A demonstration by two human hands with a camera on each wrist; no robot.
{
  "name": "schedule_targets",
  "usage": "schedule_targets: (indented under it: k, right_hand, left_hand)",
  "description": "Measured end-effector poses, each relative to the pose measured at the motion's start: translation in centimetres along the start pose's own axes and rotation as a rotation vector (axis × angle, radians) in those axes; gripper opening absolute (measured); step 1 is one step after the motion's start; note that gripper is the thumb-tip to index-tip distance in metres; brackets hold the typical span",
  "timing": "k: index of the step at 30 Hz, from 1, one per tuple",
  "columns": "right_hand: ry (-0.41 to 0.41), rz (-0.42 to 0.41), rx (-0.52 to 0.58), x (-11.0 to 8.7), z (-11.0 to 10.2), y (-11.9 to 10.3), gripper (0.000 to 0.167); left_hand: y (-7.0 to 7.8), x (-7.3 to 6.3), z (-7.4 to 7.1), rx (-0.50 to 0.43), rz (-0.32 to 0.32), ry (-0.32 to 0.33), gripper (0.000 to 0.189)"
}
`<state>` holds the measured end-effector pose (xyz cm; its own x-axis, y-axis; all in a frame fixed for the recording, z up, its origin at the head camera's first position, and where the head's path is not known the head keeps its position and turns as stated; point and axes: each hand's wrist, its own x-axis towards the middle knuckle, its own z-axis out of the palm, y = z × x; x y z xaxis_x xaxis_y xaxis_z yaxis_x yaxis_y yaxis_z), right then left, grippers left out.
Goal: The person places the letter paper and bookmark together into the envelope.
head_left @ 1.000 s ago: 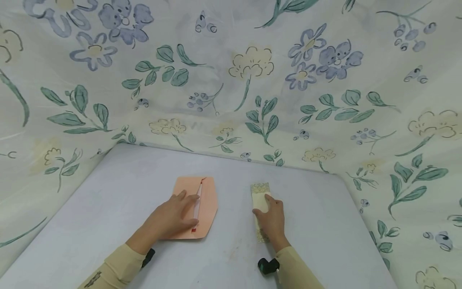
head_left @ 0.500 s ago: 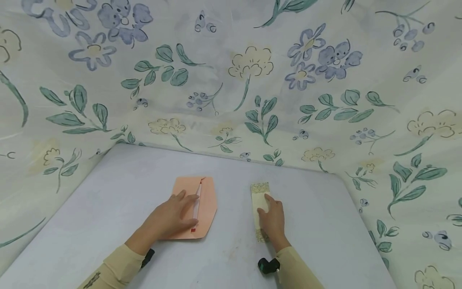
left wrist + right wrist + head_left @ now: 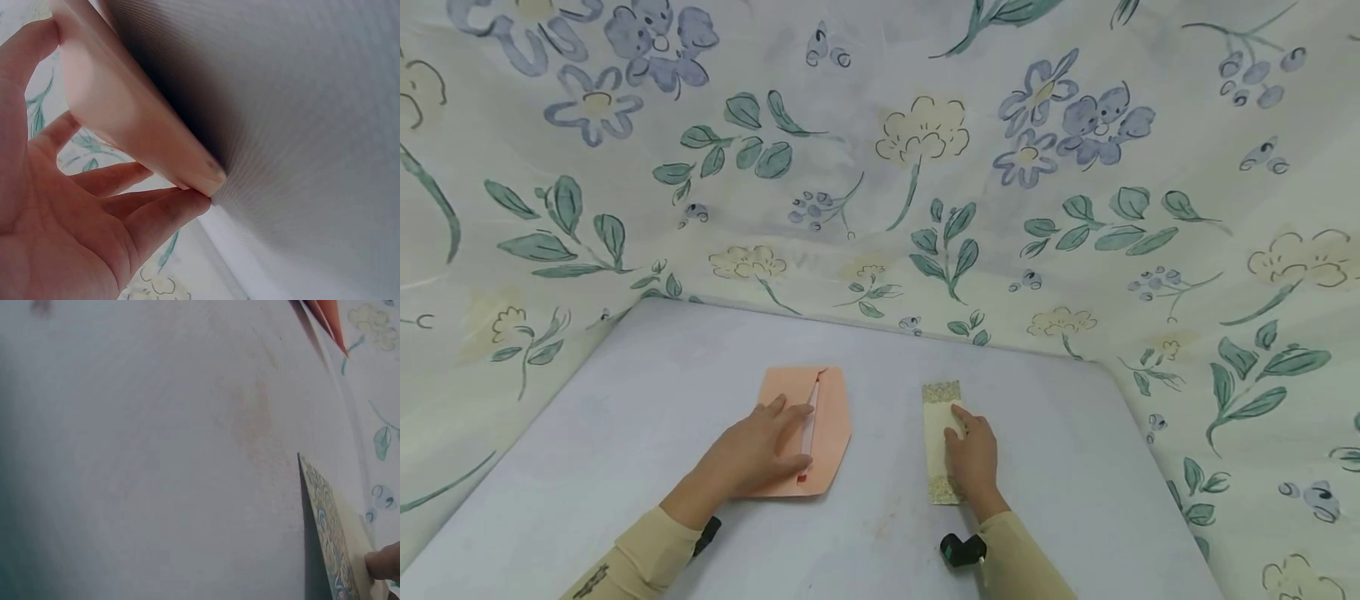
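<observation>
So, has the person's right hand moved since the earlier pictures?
Yes, slightly: judged against the floral backdrop in the head view, the right hand has shifted to the right.

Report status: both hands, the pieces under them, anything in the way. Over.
Left hand on peach piece, fingers spread. Right hand touching cream strip. Pieces apart. In the way: hands partly cover both.
</observation>
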<state>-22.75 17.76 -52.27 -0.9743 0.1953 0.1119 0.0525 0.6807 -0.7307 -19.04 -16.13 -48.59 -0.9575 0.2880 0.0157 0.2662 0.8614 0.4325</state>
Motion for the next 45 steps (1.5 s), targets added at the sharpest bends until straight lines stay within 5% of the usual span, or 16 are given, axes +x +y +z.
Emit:
schedule_targets:
  k: [45]
  right_hand:
    - [0.061, -0.019, 0.101, -0.7, 0.4, -1.2, 0.039]
  left_hand:
    - [-0.1, 0.0, 0.1, 0.016, 0.011, 0.007, 0.075]
